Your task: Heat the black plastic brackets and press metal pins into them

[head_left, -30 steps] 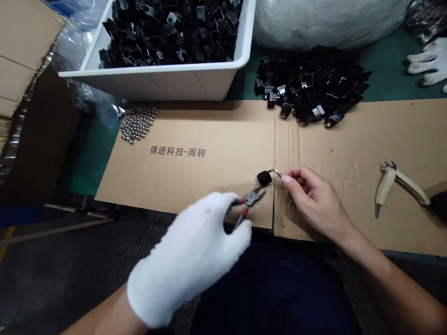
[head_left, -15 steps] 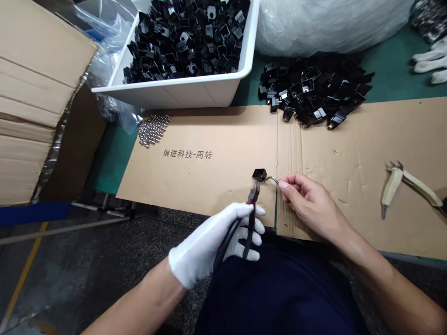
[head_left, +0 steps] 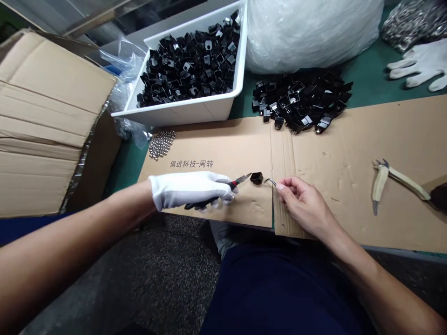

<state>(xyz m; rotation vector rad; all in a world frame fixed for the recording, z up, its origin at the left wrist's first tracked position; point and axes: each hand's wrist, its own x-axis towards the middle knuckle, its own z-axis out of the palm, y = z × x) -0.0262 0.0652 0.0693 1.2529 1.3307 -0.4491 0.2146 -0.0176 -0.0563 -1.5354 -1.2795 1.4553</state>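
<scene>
My gloved left hand (head_left: 195, 188) is closed on dark-handled pliers (head_left: 240, 180), whose tips point right toward a small black square part (head_left: 256, 178). The part sits on the cardboard sheet (head_left: 223, 139) with its hollow side up. From the right, my bare right hand (head_left: 300, 197) pinches a thin bent metal tool (head_left: 271, 181). The hooked tip lies just right of the black part; whether they touch is unclear.
Behind are a white bin (head_left: 195, 111) of black parts, a heap of black parts (head_left: 303, 100) and a clear plastic bag (head_left: 314, 32). Small metal pins (head_left: 162, 143) lie left, pale-handled pliers (head_left: 380, 184) and a white glove (head_left: 419, 65) right.
The left hand and its pliers have swung left and up, so the pliers now lie nearly level instead of upright. The hook tip has drawn slightly off the black part. The view has shifted.
</scene>
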